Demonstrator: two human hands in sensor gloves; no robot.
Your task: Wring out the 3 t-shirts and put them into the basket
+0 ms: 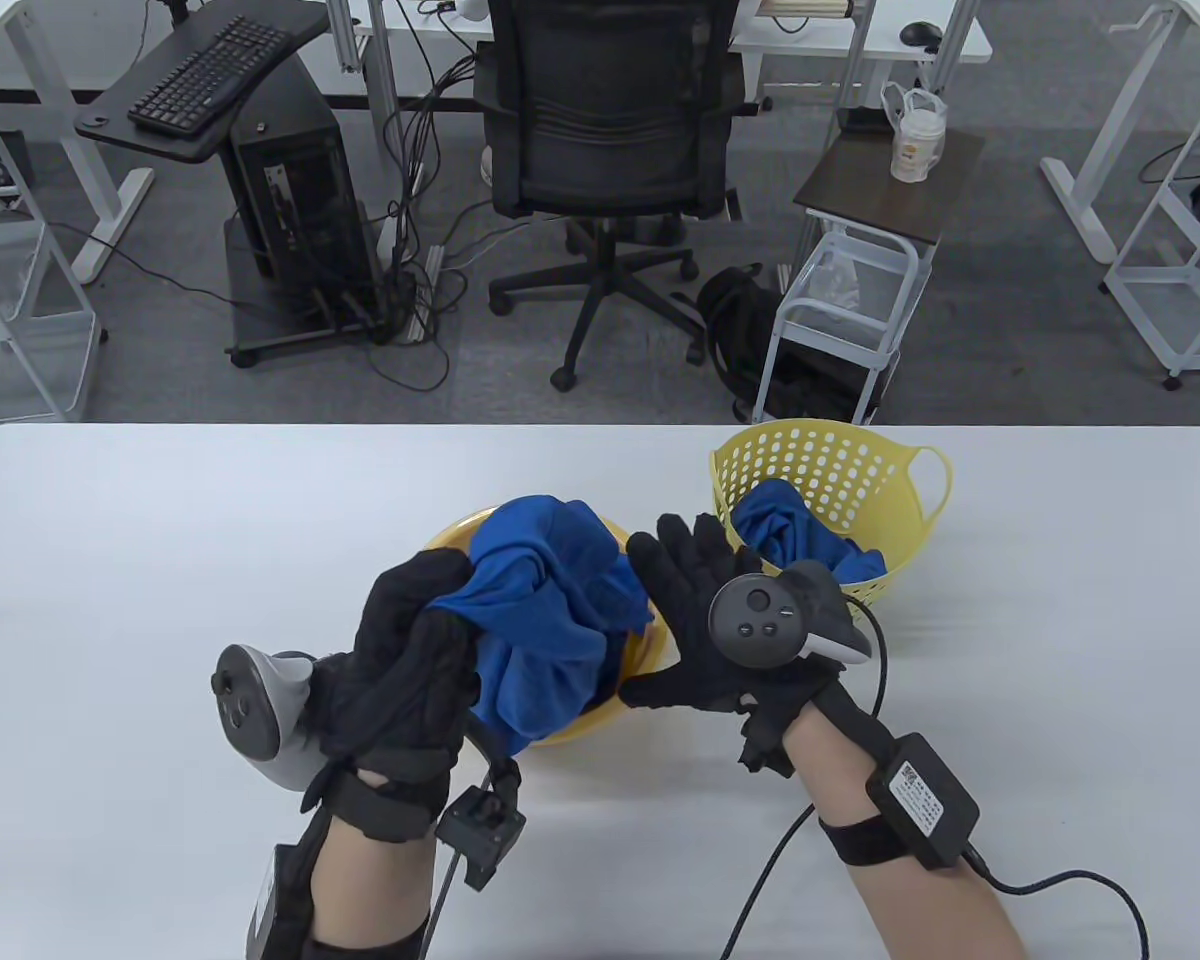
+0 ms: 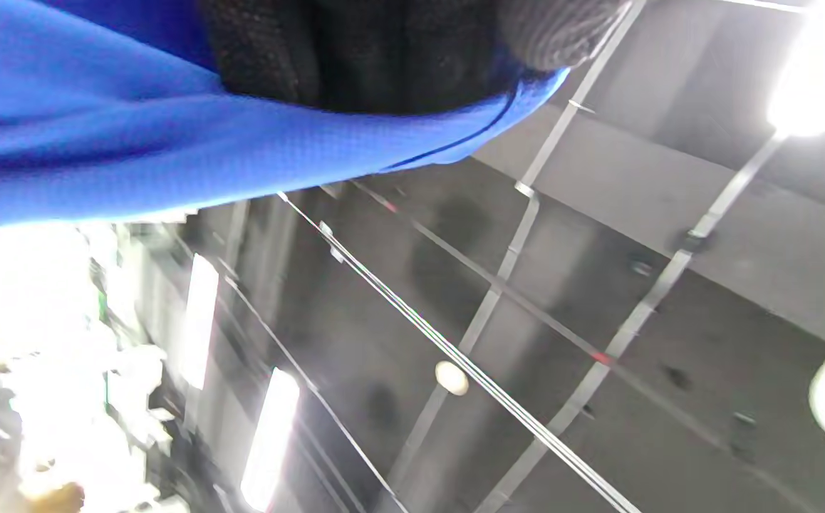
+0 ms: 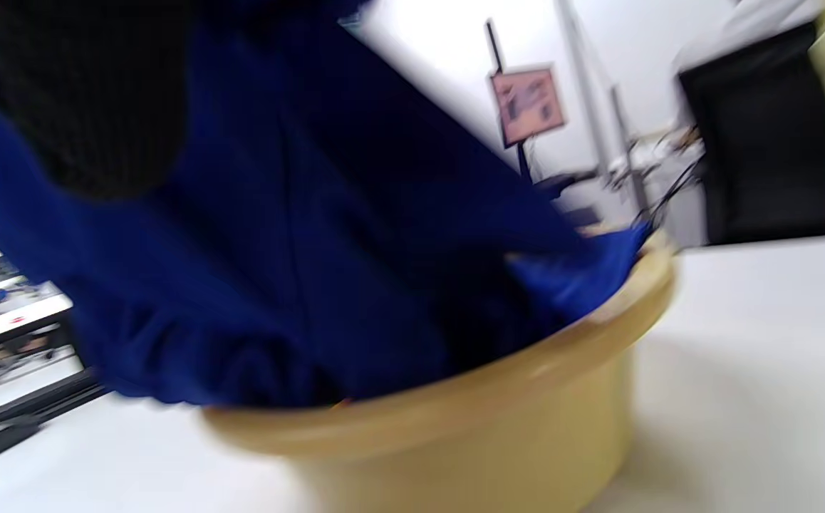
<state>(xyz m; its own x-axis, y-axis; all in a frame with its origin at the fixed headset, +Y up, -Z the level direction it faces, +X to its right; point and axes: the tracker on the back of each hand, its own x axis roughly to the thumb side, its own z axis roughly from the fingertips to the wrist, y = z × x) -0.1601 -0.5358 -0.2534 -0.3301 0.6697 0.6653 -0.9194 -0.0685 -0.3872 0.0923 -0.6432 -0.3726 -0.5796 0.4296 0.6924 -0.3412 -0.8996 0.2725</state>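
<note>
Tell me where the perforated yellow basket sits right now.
In the table view the perforated yellow basket stands on the table's far right part, just beyond the right hand, with a blue t-shirt inside.

Beyond the far edge of the white table (image 1: 160,520), a black office chair (image 1: 600,130) is seen on grey carpet. A black computer tower (image 1: 295,190) stands left of it, below a keyboard (image 1: 210,75). A backpack (image 1: 735,320) lies beside a small white cart (image 1: 850,290), on which a bagged container (image 1: 915,135) rests.

No text can be read; the label on the wrist box (image 1: 918,790) is too small.
</note>
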